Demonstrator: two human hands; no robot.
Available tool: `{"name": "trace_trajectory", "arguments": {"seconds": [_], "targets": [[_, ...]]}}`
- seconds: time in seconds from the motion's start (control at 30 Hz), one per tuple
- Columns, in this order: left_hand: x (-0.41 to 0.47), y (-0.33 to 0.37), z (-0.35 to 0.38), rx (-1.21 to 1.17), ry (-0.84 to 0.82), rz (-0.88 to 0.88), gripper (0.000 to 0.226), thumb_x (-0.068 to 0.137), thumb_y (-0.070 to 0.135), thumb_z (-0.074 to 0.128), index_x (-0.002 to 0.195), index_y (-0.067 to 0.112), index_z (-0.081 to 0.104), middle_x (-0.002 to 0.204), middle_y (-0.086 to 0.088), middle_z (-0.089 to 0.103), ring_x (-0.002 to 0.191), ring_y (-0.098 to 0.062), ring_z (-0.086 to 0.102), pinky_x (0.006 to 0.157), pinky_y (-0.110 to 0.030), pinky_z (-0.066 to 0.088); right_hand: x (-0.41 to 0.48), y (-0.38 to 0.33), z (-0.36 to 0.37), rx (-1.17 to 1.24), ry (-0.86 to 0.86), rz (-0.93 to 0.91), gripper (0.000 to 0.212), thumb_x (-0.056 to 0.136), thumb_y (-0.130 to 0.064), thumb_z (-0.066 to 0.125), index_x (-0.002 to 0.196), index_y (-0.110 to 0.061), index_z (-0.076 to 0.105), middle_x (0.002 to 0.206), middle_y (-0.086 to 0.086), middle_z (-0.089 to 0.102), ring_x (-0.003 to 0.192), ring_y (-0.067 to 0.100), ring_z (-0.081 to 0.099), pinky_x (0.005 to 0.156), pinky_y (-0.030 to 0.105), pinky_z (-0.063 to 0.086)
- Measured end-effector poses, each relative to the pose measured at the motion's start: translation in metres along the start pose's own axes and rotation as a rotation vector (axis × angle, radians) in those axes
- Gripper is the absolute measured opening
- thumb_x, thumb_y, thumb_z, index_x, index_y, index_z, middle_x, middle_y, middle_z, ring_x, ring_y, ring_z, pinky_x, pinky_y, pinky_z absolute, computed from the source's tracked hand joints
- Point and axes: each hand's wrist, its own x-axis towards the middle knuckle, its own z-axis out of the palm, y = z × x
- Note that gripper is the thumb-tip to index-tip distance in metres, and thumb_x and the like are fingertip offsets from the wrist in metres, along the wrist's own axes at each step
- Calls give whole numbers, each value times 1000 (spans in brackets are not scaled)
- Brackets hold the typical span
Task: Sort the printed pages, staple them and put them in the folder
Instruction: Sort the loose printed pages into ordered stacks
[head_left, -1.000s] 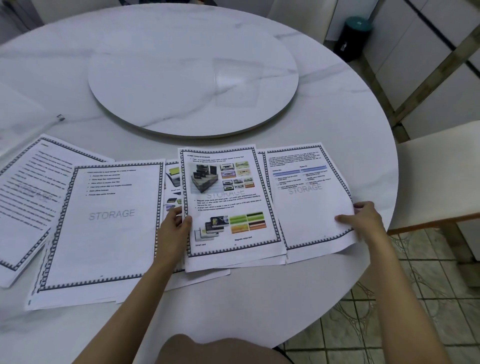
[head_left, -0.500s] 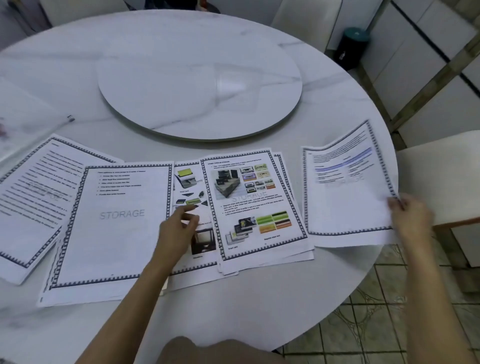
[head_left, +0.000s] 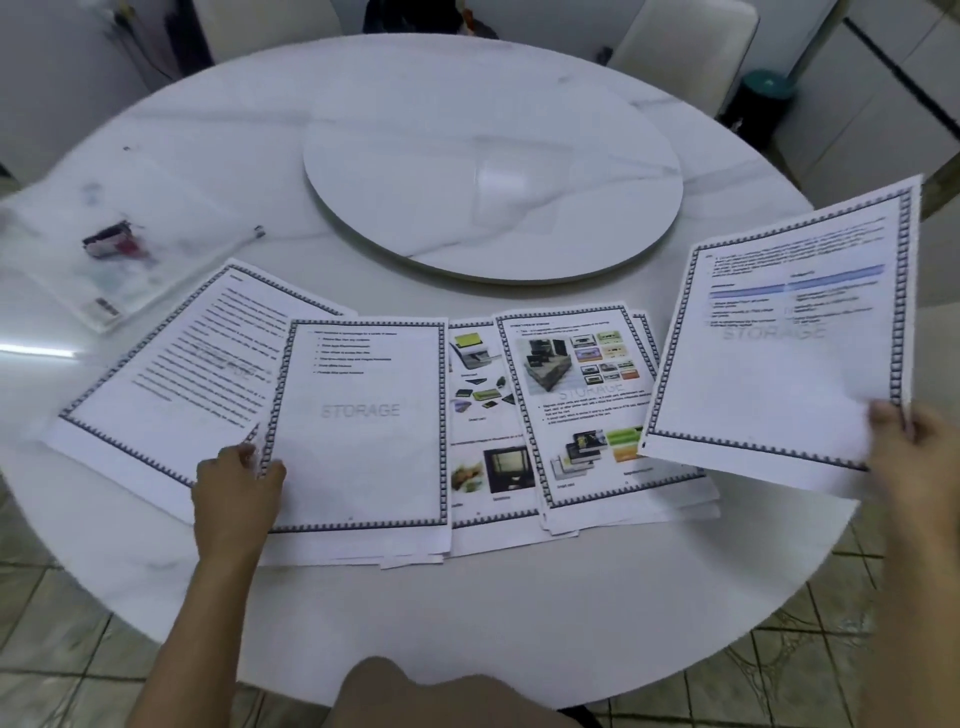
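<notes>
I see my right hand (head_left: 911, 457) pinching the lower right corner of a table page (head_left: 784, 343) — bordered, blue-banded, faint "STORAGE" watermark — lifted and tilted off the round marble surface (head_left: 467, 613). My left hand (head_left: 234, 483) has its fingers curled on the left edge of the bullet-list page (head_left: 363, 415). Between them lie fanned picture pages (head_left: 587, 405); a text page (head_left: 197, 364) lies far left. The clear folder (head_left: 119, 249) sits beyond — a small dark object, blurred, on it.

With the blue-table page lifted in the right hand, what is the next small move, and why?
Probably lay the blue-table page, pinched at its corner by the right hand, onto its place in the row; the left hand is at the bullet-list page, and sorting looks unfinished.
</notes>
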Motion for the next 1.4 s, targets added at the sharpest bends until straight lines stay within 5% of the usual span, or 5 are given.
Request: {"name": "trace_trajectory", "arguments": {"seconds": [0.17,0.67,0.97,1.17,1.4], "targets": [[2,-8,-6,-93,-47,-30,49,86,18,60,129,-1,46,126,-25,48,119,-37,41,99,-43,35,-43,-19,34,134,-153,26,31,91,-23,52,62,-14,43,57,-4,36,57,6,34,51,21,28],[21,0,-16,-263,-241,-102,42,88,25,59,123,5,53,122,-13,59,111,-31,54,96,-42,45,-104,-12,86,238,-283,139,14,94,-13,50,102,-6,60,89,9,58,87,20,49,52,5,41],[1,28,-7,-253,-154,224,33,96,9,39,129,4,44,123,-21,56,108,-33,53,82,-31,36,-132,24,103,72,-389,222,24,93,-15,51,72,-5,55,71,9,55,73,22,47,61,31,33],[1,37,-25,-338,14,422,29,97,9,39,123,6,50,87,-9,56,60,-17,43,52,-19,30,-144,27,102,111,-443,229,16,94,-14,48,88,-11,62,88,6,64,86,24,55,79,37,43],[23,44,-50,-638,-91,346,26,97,17,42,121,10,50,104,-7,61,78,-7,57,63,-18,49,-156,-1,113,279,-517,271,15,94,-10,48,100,-10,61,104,13,64,95,25,57,92,42,45]]}}
